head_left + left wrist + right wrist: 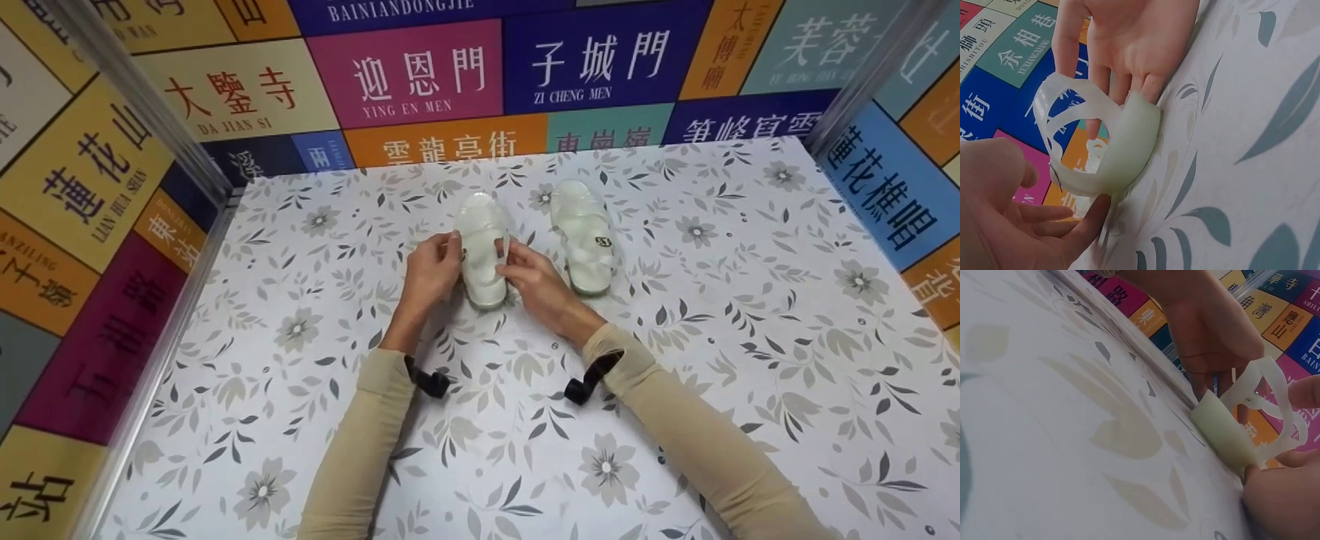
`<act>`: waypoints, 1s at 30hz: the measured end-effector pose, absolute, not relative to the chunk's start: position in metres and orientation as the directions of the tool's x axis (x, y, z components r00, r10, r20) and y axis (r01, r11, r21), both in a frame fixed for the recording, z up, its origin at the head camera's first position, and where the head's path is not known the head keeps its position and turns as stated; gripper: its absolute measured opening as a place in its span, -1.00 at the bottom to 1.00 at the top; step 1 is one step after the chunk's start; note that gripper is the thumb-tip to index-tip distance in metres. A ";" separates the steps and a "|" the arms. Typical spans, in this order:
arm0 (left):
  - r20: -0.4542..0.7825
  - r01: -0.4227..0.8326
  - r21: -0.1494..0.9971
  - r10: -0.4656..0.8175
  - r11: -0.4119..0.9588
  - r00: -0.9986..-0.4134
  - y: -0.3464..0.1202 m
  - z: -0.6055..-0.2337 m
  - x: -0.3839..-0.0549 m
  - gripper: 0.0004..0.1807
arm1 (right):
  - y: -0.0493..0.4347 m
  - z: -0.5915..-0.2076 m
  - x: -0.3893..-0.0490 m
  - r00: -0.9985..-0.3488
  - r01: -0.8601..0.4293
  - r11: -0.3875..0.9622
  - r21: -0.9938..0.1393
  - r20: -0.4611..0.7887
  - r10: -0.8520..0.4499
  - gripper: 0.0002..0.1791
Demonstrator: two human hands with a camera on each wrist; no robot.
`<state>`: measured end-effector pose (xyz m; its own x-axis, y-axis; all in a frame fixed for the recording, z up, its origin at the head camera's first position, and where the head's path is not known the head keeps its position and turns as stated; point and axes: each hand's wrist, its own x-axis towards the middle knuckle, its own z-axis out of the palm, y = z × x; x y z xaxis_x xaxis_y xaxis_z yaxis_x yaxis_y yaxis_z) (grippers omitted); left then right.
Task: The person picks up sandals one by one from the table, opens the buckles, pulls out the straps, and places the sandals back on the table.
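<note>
Pale slipper (480,255) is sitting on the flowered tabletop (487,465): the left hand (431,274) is gripping its left side, the right hand (541,289) is holding its right side, and a matching slipper (585,240) is lying farther right, near that hand.

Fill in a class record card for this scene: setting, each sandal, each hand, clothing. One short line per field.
Setting: floral surface, lettered panels behind
Left sandal: pale, with openings between its straps
Right sandal: pale, beside the left one but apart
Left hand: touches the left sandal from its left side
Right hand: touches the left sandal from its right side
Clothing: beige sleeves
</note>
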<state>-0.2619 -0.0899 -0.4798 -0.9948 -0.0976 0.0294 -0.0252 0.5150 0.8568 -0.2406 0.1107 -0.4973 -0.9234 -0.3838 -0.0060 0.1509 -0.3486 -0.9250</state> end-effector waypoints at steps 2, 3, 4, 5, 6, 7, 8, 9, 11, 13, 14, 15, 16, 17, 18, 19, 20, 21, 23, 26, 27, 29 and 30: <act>0.035 -0.018 0.849 -0.091 0.528 -0.995 -0.088 -0.475 -0.258 -0.48 | 0.109 -0.498 -0.241 -0.923 0.141 -0.341 -0.929 0.000 -0.384 -0.26; 0.042 -0.014 0.843 -0.091 0.537 -0.995 -0.088 -0.475 -0.257 -0.47 | 0.109 -0.498 -0.241 -0.924 0.139 -0.336 -0.932 0.001 -0.383 -0.27; 0.050 -0.007 0.839 -0.090 0.543 -0.995 -0.087 -0.474 -0.256 -0.47 | 0.109 -0.498 -0.240 -0.924 0.137 -0.333 -0.933 0.001 -0.382 -0.28; 0.059 0.001 0.837 -0.088 0.547 -0.994 -0.087 -0.474 -0.256 -0.47 | 0.110 -0.498 -0.240 -0.925 0.136 -0.333 -0.933 0.001 -0.380 -0.29; 0.067 0.009 0.837 -0.087 0.548 -0.994 -0.088 -0.475 -0.255 -0.46 | 0.110 -0.497 -0.240 -0.925 0.136 -0.334 -0.933 0.001 -0.380 -0.29; 0.075 0.017 0.837 -0.084 0.547 -0.994 -0.089 -0.475 -0.255 -0.46 | 0.111 -0.497 -0.240 -0.924 0.137 -0.334 -0.933 0.001 -0.382 -0.29; 0.081 0.025 0.837 -0.080 0.547 -0.993 -0.089 -0.474 -0.255 -0.46 | 0.112 -0.497 -0.239 -0.923 0.137 -0.331 -0.934 0.001 -0.384 -0.29; 0.087 0.031 0.836 -0.077 0.547 -0.993 -0.089 -0.474 -0.255 -0.46 | 0.113 -0.496 -0.239 -0.923 0.139 -0.329 -0.934 -0.001 -0.386 -0.29; 0.101 0.046 0.836 -0.071 0.547 -0.992 -0.088 -0.473 -0.254 -0.47 | 0.115 -0.495 -0.238 -0.921 0.138 -0.326 -0.935 0.000 -0.390 -0.29; 0.113 0.060 0.838 -0.065 0.543 -0.991 -0.086 -0.471 -0.253 -0.50 | 0.117 -0.494 -0.236 -0.920 0.135 -0.322 -0.937 0.002 -0.393 -0.29; 0.116 0.065 0.840 -0.061 0.538 -0.991 -0.085 -0.470 -0.252 -0.51 | 0.119 -0.493 -0.235 -0.920 0.134 -0.322 -0.937 0.003 -0.391 -0.28; 0.119 0.069 0.843 -0.059 0.534 -0.991 -0.084 -0.469 -0.252 -0.52 | 0.120 -0.491 -0.234 -0.921 0.134 -0.324 -0.936 0.004 -0.389 -0.28; 0.121 0.073 0.846 -0.057 0.528 -0.991 -0.083 -0.468 -0.251 -0.53 | 0.121 -0.491 -0.234 -0.921 0.130 -0.328 -0.936 0.008 -0.388 -0.28; 0.119 0.074 0.850 -0.054 0.521 -0.991 -0.082 -0.467 -0.251 -0.53 | 0.122 -0.490 -0.233 -0.923 0.127 -0.328 -0.936 0.010 -0.386 -0.28; 0.119 0.076 0.854 -0.051 0.515 -0.992 -0.081 -0.466 -0.250 -0.53 | 0.124 -0.489 -0.233 -0.923 0.124 -0.328 -0.936 0.012 -0.384 -0.28; 0.118 0.078 0.856 -0.047 0.511 -0.992 -0.080 -0.465 -0.249 -0.53 | 0.125 -0.488 -0.232 -0.924 0.122 -0.332 -0.936 0.015 -0.382 -0.28; 0.118 0.081 0.857 -0.041 0.510 -0.992 -0.079 -0.464 -0.249 -0.53 | 0.126 -0.488 -0.232 -0.924 0.121 -0.333 -0.935 0.016 -0.383 -0.28; 0.121 0.088 0.856 -0.032 0.510 -0.992 -0.078 -0.463 -0.248 -0.53 | 0.128 -0.487 -0.230 -0.923 0.119 -0.333 -0.935 0.020 -0.384 -0.28; 0.128 0.105 0.855 -0.010 0.508 -0.992 -0.075 -0.463 -0.246 -0.52 | 0.132 -0.487 -0.228 -0.921 0.114 -0.328 -0.938 0.024 -0.389 -0.27; 0.149 0.144 0.851 0.031 0.506 -0.988 -0.073 -0.462 -0.242 -0.52 | 0.140 -0.486 -0.222 -0.914 0.111 -0.314 -0.943 0.028 -0.406 -0.25; 0.157 0.159 0.850 0.046 0.502 -0.987 -0.072 -0.462 -0.241 -0.53 | 0.142 -0.485 -0.219 -0.911 0.108 -0.305 -0.946 0.029 -0.412 -0.24; 0.167 0.178 0.850 0.068 0.496 -0.984 -0.070 -0.461 -0.237 -0.53 | 0.148 -0.485 -0.215 -0.904 0.107 -0.286 -0.952 0.027 -0.427 -0.22; 0.170 0.186 0.850 0.076 0.493 -0.982 -0.069 -0.461 -0.235 -0.53 | 0.150 -0.485 -0.213 -0.901 0.109 -0.280 -0.954 0.025 -0.433 -0.21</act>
